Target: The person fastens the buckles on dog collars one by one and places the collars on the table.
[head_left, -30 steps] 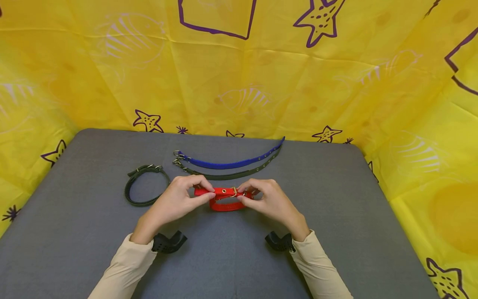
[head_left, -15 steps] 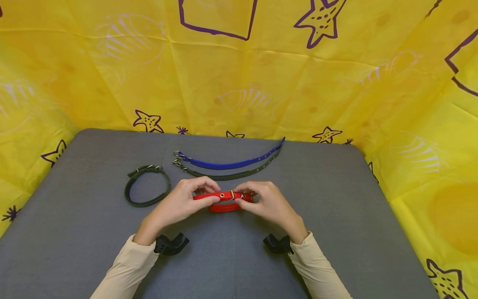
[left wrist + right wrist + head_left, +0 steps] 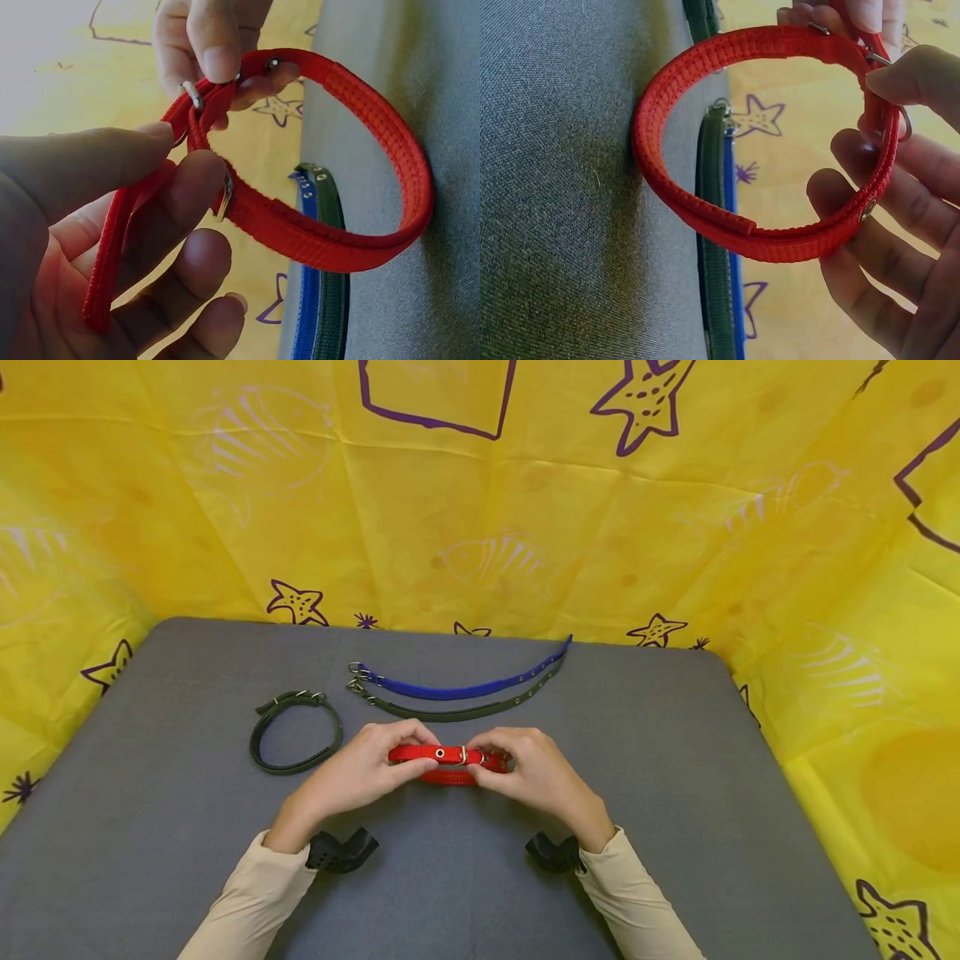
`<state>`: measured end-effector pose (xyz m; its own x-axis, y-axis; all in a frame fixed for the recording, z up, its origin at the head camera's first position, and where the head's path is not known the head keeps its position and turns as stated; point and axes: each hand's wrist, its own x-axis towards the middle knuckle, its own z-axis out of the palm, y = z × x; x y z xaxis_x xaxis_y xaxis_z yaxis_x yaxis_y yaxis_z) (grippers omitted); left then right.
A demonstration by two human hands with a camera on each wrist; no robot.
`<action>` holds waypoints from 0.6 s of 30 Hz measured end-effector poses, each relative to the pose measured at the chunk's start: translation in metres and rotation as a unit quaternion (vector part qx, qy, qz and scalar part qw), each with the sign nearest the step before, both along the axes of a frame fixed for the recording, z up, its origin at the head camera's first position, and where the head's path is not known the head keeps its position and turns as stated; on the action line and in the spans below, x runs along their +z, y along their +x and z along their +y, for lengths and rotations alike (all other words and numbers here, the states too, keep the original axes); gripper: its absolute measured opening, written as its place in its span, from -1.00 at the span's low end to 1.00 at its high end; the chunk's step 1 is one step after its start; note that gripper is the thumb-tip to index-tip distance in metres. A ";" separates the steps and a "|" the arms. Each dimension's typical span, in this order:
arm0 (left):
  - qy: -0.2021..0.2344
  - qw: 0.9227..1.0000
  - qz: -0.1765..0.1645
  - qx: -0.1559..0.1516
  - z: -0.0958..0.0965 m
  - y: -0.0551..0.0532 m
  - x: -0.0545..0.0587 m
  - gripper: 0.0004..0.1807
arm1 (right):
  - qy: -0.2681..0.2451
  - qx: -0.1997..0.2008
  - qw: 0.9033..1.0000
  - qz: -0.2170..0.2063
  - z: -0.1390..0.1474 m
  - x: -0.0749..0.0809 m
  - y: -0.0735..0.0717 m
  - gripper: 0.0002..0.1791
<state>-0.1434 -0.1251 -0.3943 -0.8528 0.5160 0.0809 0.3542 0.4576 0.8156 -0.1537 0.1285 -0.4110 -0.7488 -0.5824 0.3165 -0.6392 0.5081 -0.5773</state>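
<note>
A red collar (image 3: 450, 777) with a metal buckle and eyelets is bent into a loop between both hands, its lower side near the table. My left hand (image 3: 371, 768) pinches the free strap end between thumb and index finger, left of the buckle (image 3: 191, 96). On the other side my right hand (image 3: 528, 764) grips the band beside the buckle, thumb in front and fingers behind. In the right wrist view the collar loop (image 3: 780, 244) is closed, with an eyelet (image 3: 868, 209) showing near the fingers. The left wrist view shows the strap tail (image 3: 109, 262) hanging past the left thumb.
A dark green collar (image 3: 296, 768) lies buckled in a ring on the left of the grey table (image 3: 675, 827). Behind the hands, a blue collar (image 3: 450, 692) and another green collar (image 3: 450, 716) lie stretched side by side. Yellow patterned cloth (image 3: 487, 493) stands around the table.
The red collar's buckle has shifted slightly left and down, and its strap has tilted and levelled again. Both hands keep hold of it. The other collars have not moved.
</note>
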 end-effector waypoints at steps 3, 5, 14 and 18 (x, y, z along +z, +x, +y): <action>-0.003 1.000 -0.014 -0.004 -0.001 0.000 0.000 -0.90 | 0.002 -0.003 1.000 0.000 0.000 0.000 0.000 -0.83; -0.007 1.000 -0.021 -0.009 -0.001 -0.001 -0.001 -0.90 | 0.003 -0.004 1.000 0.000 -0.001 0.000 0.001 -0.84; -0.008 0.999 -0.023 -0.026 -0.002 -0.004 -0.005 -0.86 | 0.010 0.003 1.000 0.018 -0.002 -0.002 0.001 -0.86; -0.003 0.999 -0.022 -0.025 -0.002 -0.004 -0.005 -0.87 | 0.012 0.006 1.000 0.024 -0.003 -0.002 0.001 -0.87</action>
